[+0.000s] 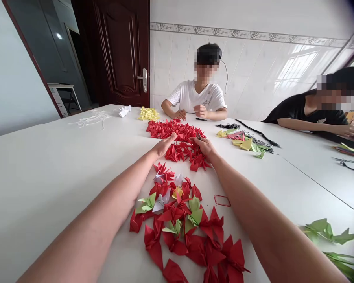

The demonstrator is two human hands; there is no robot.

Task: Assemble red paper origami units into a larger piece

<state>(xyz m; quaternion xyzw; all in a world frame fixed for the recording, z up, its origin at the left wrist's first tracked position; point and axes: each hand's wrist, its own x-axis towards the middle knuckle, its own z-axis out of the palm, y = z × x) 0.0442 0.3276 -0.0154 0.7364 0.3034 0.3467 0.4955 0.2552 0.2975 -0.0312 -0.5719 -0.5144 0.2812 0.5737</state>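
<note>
Folded red paper cranes (181, 151) lie in a heap between my two hands. My left hand (164, 147) is at the heap's left side, fingers stretched out and thumb up, with nothing held in it. At the right side, my right hand (205, 147) is curled against the cranes. A small dark, pointed tool (198, 136) pokes up from its fingers; its exact kind is too small to tell. Nearer to me, between my forearms, spread more red cranes (206, 249), mixed with green cranes (195, 214), white cranes (161, 201) and a yellow crane (177, 192).
A red rectangular outline (222, 200) lies by my right forearm. Yellow cranes (148, 114), white strings (93, 118) and corded cranes (243, 143) are farther off. Green cranes (330, 232) lie at right. One person (199, 98) sits opposite, another (306, 110) at right.
</note>
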